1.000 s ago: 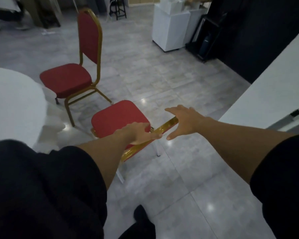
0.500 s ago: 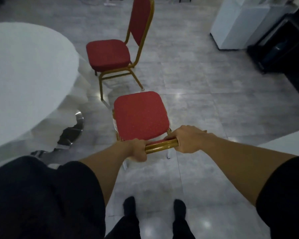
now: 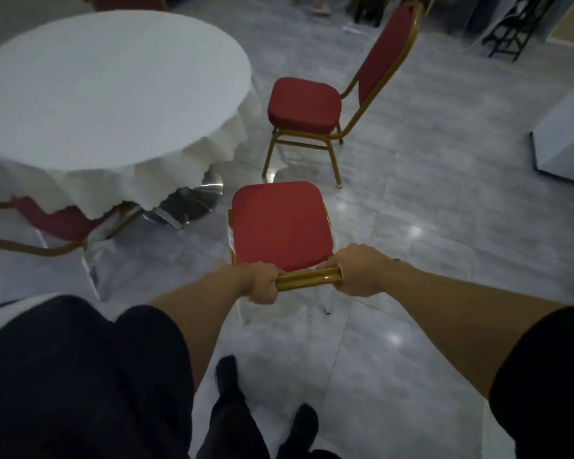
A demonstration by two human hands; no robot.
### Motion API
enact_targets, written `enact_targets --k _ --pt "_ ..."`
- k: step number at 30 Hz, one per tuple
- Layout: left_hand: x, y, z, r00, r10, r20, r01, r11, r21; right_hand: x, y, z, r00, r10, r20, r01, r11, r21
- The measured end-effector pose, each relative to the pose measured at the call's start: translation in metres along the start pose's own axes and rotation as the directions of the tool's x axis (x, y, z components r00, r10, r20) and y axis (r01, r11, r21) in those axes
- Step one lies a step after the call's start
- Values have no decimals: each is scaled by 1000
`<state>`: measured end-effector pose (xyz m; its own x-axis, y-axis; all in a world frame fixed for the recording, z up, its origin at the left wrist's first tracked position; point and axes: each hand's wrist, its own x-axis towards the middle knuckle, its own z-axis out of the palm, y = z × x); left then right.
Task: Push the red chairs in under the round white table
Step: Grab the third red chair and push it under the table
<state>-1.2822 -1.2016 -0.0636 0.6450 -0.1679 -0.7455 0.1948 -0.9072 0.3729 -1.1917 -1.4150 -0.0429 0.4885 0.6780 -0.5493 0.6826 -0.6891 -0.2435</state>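
Observation:
A red chair (image 3: 279, 223) with a gold frame stands right in front of me, its seat pointing away. Both hands grip the gold top rail of its backrest: my left hand (image 3: 262, 283) at the rail's left end, my right hand (image 3: 362, 270) at its right end. The round white table (image 3: 106, 84), draped in a white cloth, stands ahead to the left on a shiny metal base. A second red chair (image 3: 304, 106) stands apart beyond the first, to the table's right. A third red chair (image 3: 47, 223) sits tucked under the table's near left edge.
My feet (image 3: 262, 409) stand on the glossy grey tile floor behind the held chair. A white cabinet (image 3: 567, 134) stands at the right edge. A dark stand (image 3: 507, 31) and clutter lie at the far back.
My right hand has closed on the backrest rail beside the left. The view has swung left, bringing the table and the tucked chair into sight, and the held chair now points closer to the table.

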Motion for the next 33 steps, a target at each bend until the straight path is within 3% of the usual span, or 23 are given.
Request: enact_targets --k 9,16,23,33 --pt "-21 -11 33 987 -152 -49 146 984 -106 18 -21 -13 993 -120 -19 114 976 -186" --pt "-12 -19 23 981 -177 -83 159 969 -188 47 -14 -30 988 -153 29 156 960 -232" --pt "18 -51 -38 968 -212 -134 176 956 -236 116 -7 -81 985 -167 31 169 951 -259" --pt "77 -107 -162 978 -195 -78 159 931 -327 249 5 -180 979 -179 99 202 916 -345"
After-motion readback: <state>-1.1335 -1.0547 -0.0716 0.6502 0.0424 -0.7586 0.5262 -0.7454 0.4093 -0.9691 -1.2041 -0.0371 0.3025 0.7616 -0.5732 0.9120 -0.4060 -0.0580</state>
